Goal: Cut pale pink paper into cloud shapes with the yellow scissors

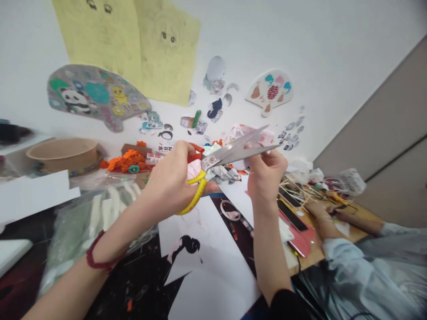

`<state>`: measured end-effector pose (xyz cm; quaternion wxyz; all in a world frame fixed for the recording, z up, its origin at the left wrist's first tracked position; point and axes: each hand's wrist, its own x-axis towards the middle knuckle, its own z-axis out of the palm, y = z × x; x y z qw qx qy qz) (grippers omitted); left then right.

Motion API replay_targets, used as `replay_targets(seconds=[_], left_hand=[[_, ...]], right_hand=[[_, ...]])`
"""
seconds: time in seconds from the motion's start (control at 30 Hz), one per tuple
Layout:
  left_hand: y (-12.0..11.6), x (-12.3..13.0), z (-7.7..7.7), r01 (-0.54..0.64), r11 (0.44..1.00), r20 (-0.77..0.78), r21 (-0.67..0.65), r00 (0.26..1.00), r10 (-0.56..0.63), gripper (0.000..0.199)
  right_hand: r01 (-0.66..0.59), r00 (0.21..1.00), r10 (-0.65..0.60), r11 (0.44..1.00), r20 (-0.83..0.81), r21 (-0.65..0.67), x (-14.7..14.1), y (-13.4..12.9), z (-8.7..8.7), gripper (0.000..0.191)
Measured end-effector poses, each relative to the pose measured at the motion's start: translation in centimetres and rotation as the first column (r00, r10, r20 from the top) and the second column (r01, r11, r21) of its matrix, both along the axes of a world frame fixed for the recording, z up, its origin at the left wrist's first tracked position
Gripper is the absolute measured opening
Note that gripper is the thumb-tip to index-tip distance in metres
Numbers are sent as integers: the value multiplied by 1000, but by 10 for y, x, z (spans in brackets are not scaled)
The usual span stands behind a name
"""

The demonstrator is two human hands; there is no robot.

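My left hand [173,180] is closed on scissors [212,161] with one red handle and one yellow handle. Their blades stand apart and point right, towards my right hand [267,171]. The fingers of my right hand are pinched on a thin pink-and-white paper piece [238,130], which lies partly behind the blades. Below both hands are white sheets [213,271] on the dark table, one with a black-and-pink cutout figure [190,244]. A roll of tape [230,210] lies between the forearms.
Orange pieces [128,161], a round brown container [63,153] and a clear plastic bag [76,231] are on the left. At right, another person's hands [322,218] are near phones and wires on a wooden table. Paper fans [271,91] and yellow drawings [167,53] hang on the wall.
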<state>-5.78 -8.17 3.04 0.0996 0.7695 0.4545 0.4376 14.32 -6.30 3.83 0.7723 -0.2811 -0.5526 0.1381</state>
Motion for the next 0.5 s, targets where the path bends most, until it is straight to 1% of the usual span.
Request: replay_targets(seconds=[0.1, 0.2, 0.37, 0.5], left_hand=[[0, 8, -4, -84, 995, -64, 47, 994, 86, 55], [0, 11, -6, -128, 991, -111, 39, 985, 132, 54], [-1, 13, -4, -158, 987, -122, -15, 980, 155, 46], [-1, 13, -4, -154, 988, -82, -7, 985, 153, 44]], right_hand=[[60, 995, -55, 997, -88, 46, 4, -3, 4, 21], [96, 984, -86, 994, -154, 56, 4, -7, 7, 18], [117, 983, -110, 992, -149, 39, 3, -12, 8, 17], [146, 982, -141, 989, -128, 32, 1, -11, 6, 19]])
